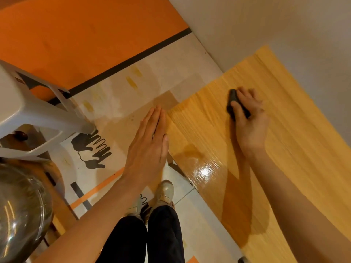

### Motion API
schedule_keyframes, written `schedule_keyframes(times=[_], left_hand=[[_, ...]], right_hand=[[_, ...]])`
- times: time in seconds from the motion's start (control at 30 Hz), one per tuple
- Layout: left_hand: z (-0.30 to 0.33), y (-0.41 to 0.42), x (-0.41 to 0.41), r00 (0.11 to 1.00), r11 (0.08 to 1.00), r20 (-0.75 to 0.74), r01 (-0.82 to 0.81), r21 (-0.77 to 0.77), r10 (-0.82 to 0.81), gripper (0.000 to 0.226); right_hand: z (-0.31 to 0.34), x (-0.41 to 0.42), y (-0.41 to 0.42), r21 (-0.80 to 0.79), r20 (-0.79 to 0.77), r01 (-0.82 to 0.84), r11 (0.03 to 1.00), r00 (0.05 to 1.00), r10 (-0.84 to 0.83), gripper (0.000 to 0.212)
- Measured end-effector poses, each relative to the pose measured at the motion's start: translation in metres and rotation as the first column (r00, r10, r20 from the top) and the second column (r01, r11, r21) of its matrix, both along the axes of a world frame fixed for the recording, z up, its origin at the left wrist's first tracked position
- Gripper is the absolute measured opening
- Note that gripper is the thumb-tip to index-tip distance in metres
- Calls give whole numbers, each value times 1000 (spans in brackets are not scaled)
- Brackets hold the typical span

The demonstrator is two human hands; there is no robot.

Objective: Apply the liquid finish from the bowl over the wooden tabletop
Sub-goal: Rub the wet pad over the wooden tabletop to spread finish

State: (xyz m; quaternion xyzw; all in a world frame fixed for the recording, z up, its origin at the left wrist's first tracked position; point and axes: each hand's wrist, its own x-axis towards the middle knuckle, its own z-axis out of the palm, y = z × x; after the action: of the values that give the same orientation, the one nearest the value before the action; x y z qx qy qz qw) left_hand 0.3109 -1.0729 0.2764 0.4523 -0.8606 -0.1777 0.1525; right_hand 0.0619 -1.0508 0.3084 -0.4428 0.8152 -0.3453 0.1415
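Bowl [20, 211] of steel sits nearest, low at the left, well apart from the table [296, 141]. Left hand [150, 149] lies flat, fingers straight, against the table's left edge. Farther on, the right hand [250, 118] grips a dark applicator [234, 99], fingers curled over it, pressing it on the wood. Dry wood extends beyond and to the right; the right hand is nearer to it.

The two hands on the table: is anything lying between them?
Nothing lies there. In the head view, only bare wooden tabletop, glossy nearer the person, runs from the flat left hand to the right hand gripping a dark applicator pad.
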Motion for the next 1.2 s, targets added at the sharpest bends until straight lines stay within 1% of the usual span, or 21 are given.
schedule_keyframes(times=[0.07, 0.13, 0.2, 0.27, 0.33, 0.37, 0.43, 0.5, 0.57, 0.6, 0.63, 0.7, 0.77, 0.87, 0.93, 0.97, 1.03, 1.1, 1.13, 1.17, 1.2], left_hand=[[0, 0, -1, 999, 1000, -47, -18, 22, 19, 55], [0, 0, -1, 995, 998, -91, -26, 51, 31, 55], [0, -1, -1, 994, 998, -109, -21, 57, 27, 56], [1, -1, 0, 994, 999, -109, -3, 49, 8, 56], [1, -2, 1, 996, 999, -93, 13, 35, -10, 57], [0, -2, 1, 996, 1000, -84, 14, 27, -12, 57], [-2, -4, 2, 997, 1000, -80, 16, 27, -14, 57], [-4, -4, 2, 996, 999, -82, 25, 41, -22, 57], [-5, -5, 2, 995, 999, -94, 23, 40, -19, 57], [-5, -5, 2, 995, 999, -102, 20, 37, -17, 57], [-4, -5, 1, 994, 999, -109, 19, 35, -15, 57], [-3, -5, 1, 993, 999, -118, 21, 34, -17, 58], [-2, -4, 2, 993, 999, -113, 24, 27, -21, 58], [-2, -5, 4, 993, 999, -116, 38, 26, -35, 57], [-5, -5, 4, 986, 997, -160, 53, 49, -45, 57], [-6, -4, 6, 981, 996, -193, 45, 76, -30, 58], [-7, 3, 9, 959, 984, -272, -24, 178, 73, 64], [-6, 15, 12, 912, 941, -350, -95, 324, 212, 67], [-3, 21, 12, 882, 908, -383, -108, 406, 275, 65], [0, 25, 11, 848, 872, -415, -103, 479, 328, 64], [3, 29, 9, 816, 844, -446, -92, 529, 369, 62]], right_hand=[[2, -9, 5, 7, 16, 206, 978, 978, -206, 35], [0, 25, 7, 21, 37, 263, 965, 964, -263, 34], [-2, 79, 10, 6, 16, 131, 991, 991, -131, 35], [-4, 125, 19, 3, -33, -125, 992, 992, 125, 37], [-2, 124, 26, 37, -49, -305, 952, 951, 307, 38], [-1, 106, 28, 57, -47, -328, 943, 943, 330, 37], [2, 59, 33, 67, -53, -224, 972, 972, 227, 35], [3, 12, 46, 63, -38, 55, 996, 998, -53, 34], [5, -7, 57, 60, -5, 341, 938, 940, -342, 35], [4, 0, 59, 54, 10, 427, 903, 904, -428, 35], [3, 17, 59, 52, 27, 450, 891, 892, -452, 35], [2, 68, 56, 46, 4, 301, 952, 953, -302, 30], [0, 125, 61, 59, -56, 17, 998, 998, -14, 29], [6, 141, 76, 83, -21, -312, 947, 949, 314, 43], [8, 107, 82, 124, -34, -382, 916, 921, 389, 43], [8, 86, 81, 135, -36, -329, 935, 941, 336, 42], [9, 49, 73, 122, -40, -96, 988, 994, 102, 40], [7, 36, 58, 85, -32, 156, 984, 988, -154, 38], [5, 43, 51, 76, -25, 226, 971, 974, -225, 39], [3, 56, 43, 75, -15, 235, 969, 972, -234, 39], [1, 75, 35, 74, -10, 177, 981, 984, -177, 39]])
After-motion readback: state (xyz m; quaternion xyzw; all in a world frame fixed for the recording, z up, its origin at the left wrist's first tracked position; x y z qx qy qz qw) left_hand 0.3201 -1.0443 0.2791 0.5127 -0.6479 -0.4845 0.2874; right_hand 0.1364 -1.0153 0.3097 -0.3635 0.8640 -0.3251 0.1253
